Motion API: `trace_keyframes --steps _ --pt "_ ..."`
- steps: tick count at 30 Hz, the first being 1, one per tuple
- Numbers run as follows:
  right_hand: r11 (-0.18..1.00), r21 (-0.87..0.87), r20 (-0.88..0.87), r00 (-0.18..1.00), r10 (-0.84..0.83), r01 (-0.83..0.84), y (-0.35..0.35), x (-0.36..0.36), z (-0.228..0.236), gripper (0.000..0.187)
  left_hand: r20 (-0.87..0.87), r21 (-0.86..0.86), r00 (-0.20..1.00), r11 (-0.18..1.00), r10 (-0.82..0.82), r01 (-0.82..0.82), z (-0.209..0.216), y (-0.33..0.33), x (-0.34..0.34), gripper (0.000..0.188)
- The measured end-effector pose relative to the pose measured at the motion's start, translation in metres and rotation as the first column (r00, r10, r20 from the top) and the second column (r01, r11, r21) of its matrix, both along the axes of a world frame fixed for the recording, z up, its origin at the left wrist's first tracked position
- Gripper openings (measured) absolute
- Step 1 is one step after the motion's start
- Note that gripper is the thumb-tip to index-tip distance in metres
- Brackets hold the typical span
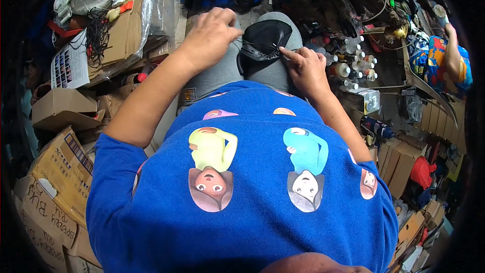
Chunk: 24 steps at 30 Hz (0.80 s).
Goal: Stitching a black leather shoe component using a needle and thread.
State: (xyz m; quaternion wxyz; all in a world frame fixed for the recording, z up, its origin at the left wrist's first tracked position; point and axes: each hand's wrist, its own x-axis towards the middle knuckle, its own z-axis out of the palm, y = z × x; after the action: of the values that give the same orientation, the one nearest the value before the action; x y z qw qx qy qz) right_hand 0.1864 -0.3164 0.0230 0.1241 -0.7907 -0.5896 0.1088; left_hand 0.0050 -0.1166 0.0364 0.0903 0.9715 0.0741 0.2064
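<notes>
The black shoe-like piece (265, 41) lies on the right knee of the grey trousers (270, 73). Left of it, the left hand (213, 34) bends its fingers; at its right edge, the right hand (306, 69) extends an index finger, others curled (either hand's grip cannot be told). Bottles (342, 69) cluster farther right of it.

Left forearm (151, 93), bare, angled forward and inward; left hand (209, 35), back upward, fingers (226, 16) bent, thumb (234, 33) points right; right forearm (344, 117), bare, angled inward; right hand (309, 72), index finger (288, 53) extends leftward.
</notes>
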Motion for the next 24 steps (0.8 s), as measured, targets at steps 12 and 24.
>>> trace_keyframes --steps 12,24 --pt "0.999 -0.037 -0.179 0.984 0.002 -0.009 0.003 0.018 -0.005 0.038 -0.166 -0.262 0.981 0.954 0.101 -0.142 -0.04 -0.029 0.027 0.01" --pt "0.994 -0.09 -0.626 0.78 -0.005 -0.065 0.024 0.059 -0.02 0.043 0.048 -0.557 0.998 0.831 0.045 -0.011 -0.065 -0.019 0.044 0.015"
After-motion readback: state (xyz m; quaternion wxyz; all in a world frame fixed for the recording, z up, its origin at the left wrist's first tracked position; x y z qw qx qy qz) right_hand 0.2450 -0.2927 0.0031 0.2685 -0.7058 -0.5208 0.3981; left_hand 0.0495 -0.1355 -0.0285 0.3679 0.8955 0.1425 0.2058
